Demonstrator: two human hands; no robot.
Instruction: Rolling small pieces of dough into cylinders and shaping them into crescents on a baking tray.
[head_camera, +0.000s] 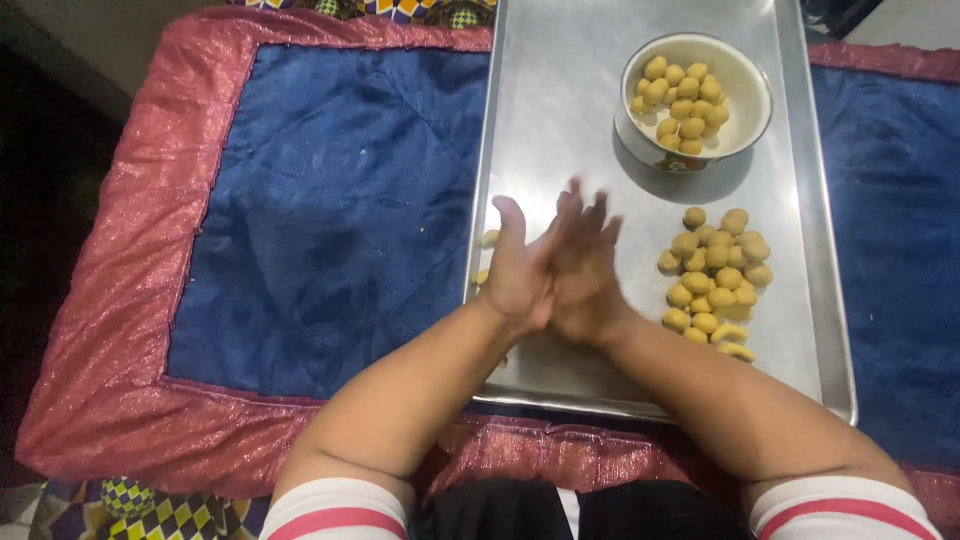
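Observation:
My left hand (520, 270) and my right hand (588, 268) are pressed palm to palm above the near part of a metal tray (560, 110), fingers straight and slightly blurred. Whatever lies between the palms is hidden. To the right of my hands, a heap of small yellow dough balls (718, 280) lies on the tray. A white bowl (750, 90) at the far end of the tray holds more yellow balls (683, 100). A few dough pieces (488, 240) lie by the tray's left rim, partly hidden behind my left hand.
The tray rests on a blue quilted mat (330, 220) with a shiny pink border (110, 330). A chequered patterned cloth (150, 510) shows at the bottom left. My sleeves are white with a red stripe.

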